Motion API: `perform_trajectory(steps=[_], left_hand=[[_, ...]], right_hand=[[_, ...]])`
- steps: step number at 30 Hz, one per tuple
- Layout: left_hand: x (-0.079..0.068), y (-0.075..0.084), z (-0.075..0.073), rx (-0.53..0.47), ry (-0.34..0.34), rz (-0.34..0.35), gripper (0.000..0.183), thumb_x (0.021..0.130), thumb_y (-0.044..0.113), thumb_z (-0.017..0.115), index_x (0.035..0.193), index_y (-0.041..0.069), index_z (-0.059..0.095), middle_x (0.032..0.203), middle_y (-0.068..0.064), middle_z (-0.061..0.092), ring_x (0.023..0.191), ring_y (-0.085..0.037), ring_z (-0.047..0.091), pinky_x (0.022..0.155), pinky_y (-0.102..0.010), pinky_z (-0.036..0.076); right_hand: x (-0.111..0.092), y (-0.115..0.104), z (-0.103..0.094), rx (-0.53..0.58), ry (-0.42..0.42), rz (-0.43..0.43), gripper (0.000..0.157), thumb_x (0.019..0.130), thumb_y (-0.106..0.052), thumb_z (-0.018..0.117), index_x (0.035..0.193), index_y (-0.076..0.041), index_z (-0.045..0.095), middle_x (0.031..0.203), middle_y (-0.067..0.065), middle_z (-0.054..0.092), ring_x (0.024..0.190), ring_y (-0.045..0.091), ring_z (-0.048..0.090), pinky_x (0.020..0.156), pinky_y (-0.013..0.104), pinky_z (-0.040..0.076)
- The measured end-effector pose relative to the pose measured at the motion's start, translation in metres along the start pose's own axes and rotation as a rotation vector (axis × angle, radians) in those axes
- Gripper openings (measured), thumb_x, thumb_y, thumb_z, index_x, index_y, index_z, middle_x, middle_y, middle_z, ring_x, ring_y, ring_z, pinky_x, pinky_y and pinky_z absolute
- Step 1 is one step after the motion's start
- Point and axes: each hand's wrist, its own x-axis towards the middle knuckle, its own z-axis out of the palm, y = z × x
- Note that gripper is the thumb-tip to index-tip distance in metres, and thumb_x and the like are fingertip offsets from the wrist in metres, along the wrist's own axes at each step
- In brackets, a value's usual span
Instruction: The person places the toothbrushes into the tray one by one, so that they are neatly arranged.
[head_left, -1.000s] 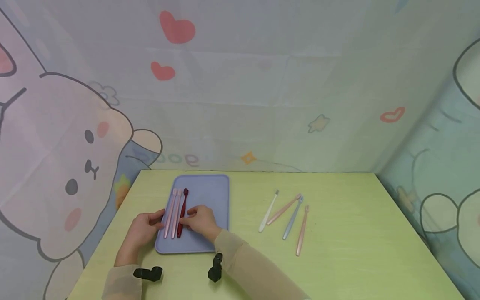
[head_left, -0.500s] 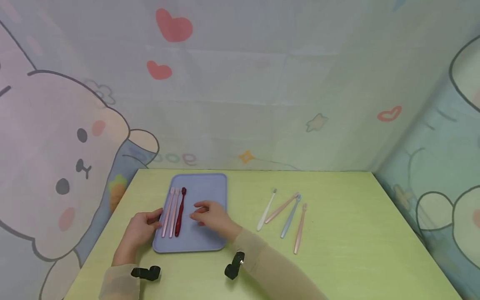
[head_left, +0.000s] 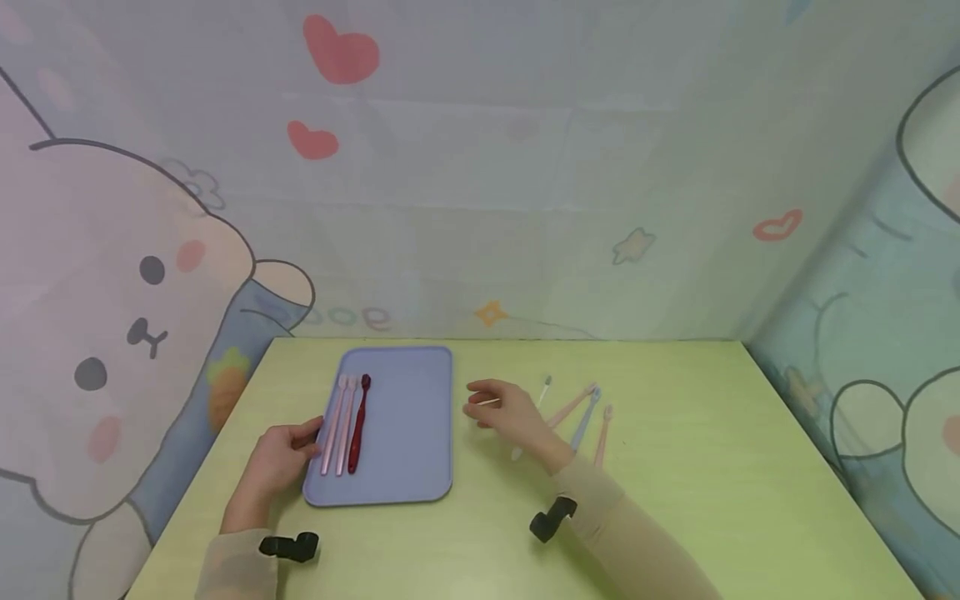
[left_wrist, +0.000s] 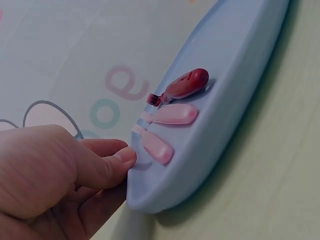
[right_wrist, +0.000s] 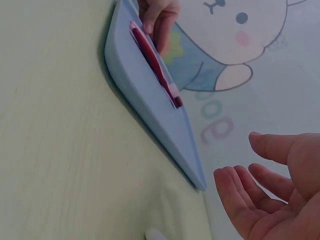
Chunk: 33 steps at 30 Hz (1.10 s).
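A lavender-blue tray (head_left: 411, 421) lies on the left half of the table. Along its left side are two pink toothbrushes (head_left: 346, 433) and a dark red toothbrush (head_left: 357, 435), side by side with heads pointing away. My left hand (head_left: 273, 458) holds the tray's left rim; in the left wrist view the thumb (left_wrist: 126, 155) is on the edge near the pink handles. To the right of the tray, my right hand (head_left: 516, 418) is above the table, fingers loosely bent and holding nothing. It partly covers a white toothbrush (head_left: 545, 388).
Right of the tray lie a pink toothbrush (head_left: 574, 404), a blue toothbrush (head_left: 585, 423) and another pink toothbrush (head_left: 603, 435), partly hidden by my right arm. A printed cloth backdrop (head_left: 480, 183) rises behind the yellow-green table (head_left: 712, 467).
My right hand has let go of the dark red toothbrush and moved right, off the tray toward the loose toothbrushes. The left hand has stayed at the tray's rim.
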Motion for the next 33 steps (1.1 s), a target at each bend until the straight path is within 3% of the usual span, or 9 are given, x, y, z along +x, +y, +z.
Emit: perform_trajectory(steps=[6,15,23,33], left_hand=[[-0.002,-0.001,-0.003,0.0,-0.005,0.0,0.05,0.1,-0.001,0.069,0.148,-0.006,0.058,0.145,-0.029,0.06,0.139,-0.051,0.052,0.113,-0.065,0.042],[-0.004,0.003,-0.002,-0.02,-0.01,0.001,0.049,0.101,-0.002,0.068,0.148,-0.008,0.057,0.145,-0.031,0.059,0.138,-0.051,0.053,0.112,-0.064,0.044],[-0.003,0.004,0.0,-0.013,-0.014,0.0,0.049,0.101,-0.003,0.068,0.148,-0.008,0.057,0.145,-0.032,0.058,0.138,-0.051,0.054,0.111,-0.064,0.046],[-0.002,0.002,-0.001,-0.023,-0.017,-0.011,0.049,0.101,-0.003,0.067,0.148,-0.008,0.056,0.145,-0.031,0.058,0.139,-0.051,0.053,0.112,-0.064,0.044]], right_hand=[[-0.02,0.01,-0.046,-0.052,0.054,0.035,0.046,0.104,-0.018,0.073,0.145,0.0,0.063,0.129,0.017,0.071,0.111,0.036,0.074,0.09,0.042,0.064],[-0.047,0.026,-0.095,-0.01,0.11,0.064,0.049,0.105,-0.02,0.071,0.148,0.002,0.06,0.138,0.026,0.065,0.122,0.04,0.068,0.096,0.045,0.062],[-0.073,0.033,-0.123,0.015,0.183,0.11,0.051,0.105,-0.015,0.07,0.148,0.009,0.056,0.138,0.029,0.063,0.122,0.04,0.068,0.095,0.041,0.062],[-0.097,0.047,-0.143,-0.027,0.23,0.179,0.047,0.105,-0.013,0.07,0.144,0.011,0.059,0.129,0.025,0.068,0.113,0.033,0.071,0.089,0.037,0.064]])
